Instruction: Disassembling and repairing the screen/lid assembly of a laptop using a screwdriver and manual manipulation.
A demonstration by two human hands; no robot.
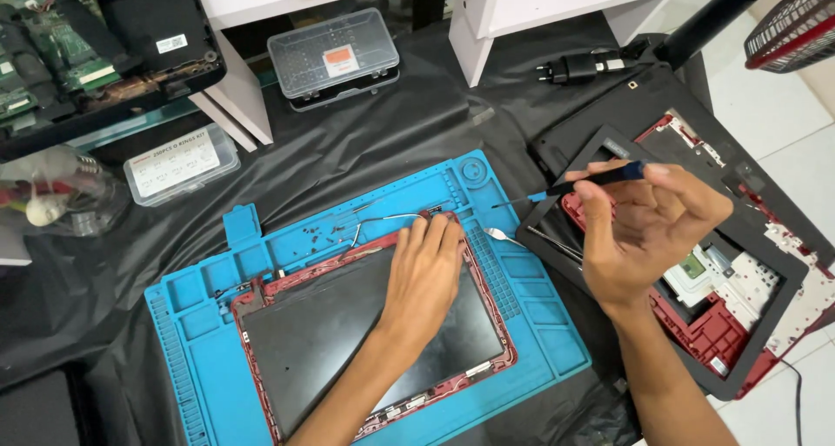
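A red laptop lid with a dark screen panel [330,333] lies on a blue repair mat [200,324]. My left hand [424,272] rests flat on the panel's upper right part, fingertips at the red frame's top edge near a thin grey cable [383,218]. My right hand [648,229] is raised to the right of the mat, palm up, fingers closed around a dark blue screwdriver [591,181] whose tip points left. Several tiny screws [320,231] lie in the mat's upper trays.
A black bezel frame [565,163] and a red laptop base [739,298] lie at the right on black sheeting. Metal tweezers and a spudger [504,235] lie by the mat's right edge. Clear plastic boxes [335,56], an opened laptop [96,55] and a charger plug [574,66] are behind.
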